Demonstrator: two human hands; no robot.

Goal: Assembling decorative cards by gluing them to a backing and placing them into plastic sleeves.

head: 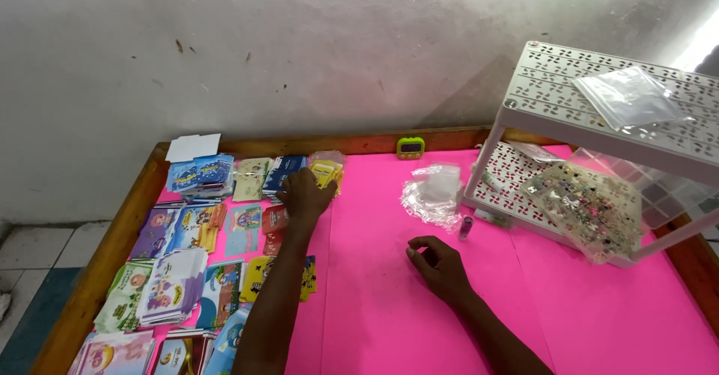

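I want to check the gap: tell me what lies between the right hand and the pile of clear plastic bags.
In the head view, only bare pink table cover lies between the right hand and the clear plastic bags.

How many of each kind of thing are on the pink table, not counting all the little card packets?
Green timer: 1
White shelf rack: 1
Heap of clear plastic bags: 1
Small bottle: 1
Sheet of small trinkets: 1
Hands, left hand and right hand: 2
Total: 7

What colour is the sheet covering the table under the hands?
Bright pink sheet, seen plainly in the head view, with both the left hand and right hand over it.
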